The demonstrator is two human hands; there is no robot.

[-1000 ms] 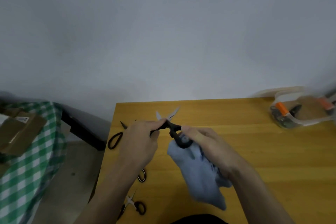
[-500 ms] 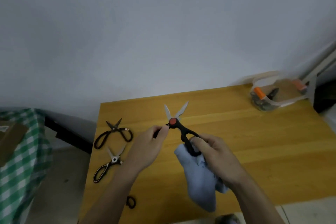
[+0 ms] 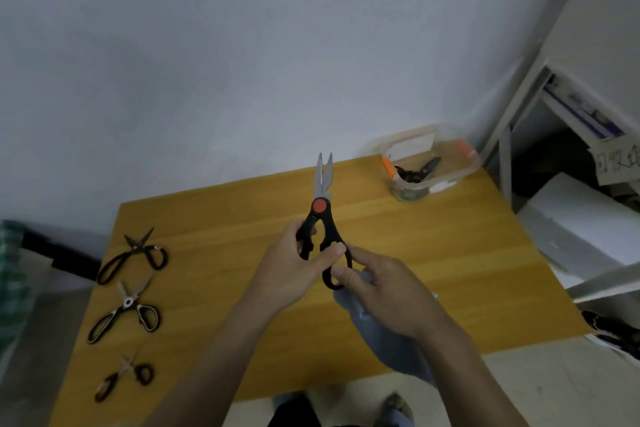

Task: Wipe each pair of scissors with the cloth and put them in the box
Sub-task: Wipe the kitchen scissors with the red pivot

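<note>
Centre frame, scissors: black-handled scissors [image 3: 323, 218] with a red pivot held upright above the surface [image 3: 433, 253], blades nearly closed, tips pointing at the wall.
Left hand: left hand [image 3: 294, 270] curled around the left handle loop, thumb across the right loop; likely steadying the pair so the handles are exposed for wiping.
Right hand: right hand [image 3: 388, 291] pinches the lower loop and grips the cloth [image 3: 391, 347] in the palm; the cloth hangs down toward the lower edge of the frame.
Cloth contact: cannot tell whether it touches the handle, fingers cover that spot.
Box: clear box [image 3: 433, 163] with orange clips, upper right on the surface, open; something dark lies inside, probably a pair already done, blurred.
Queue: three pairs [image 3: 126, 305] in a column at the left edge, well apart from the hands, probably not yet wiped.
Hard to read: the bottom pair is smeared; shelf [image 3: 571, 107] contents at right are unclear; feet are cut off at the bottom.
</note>
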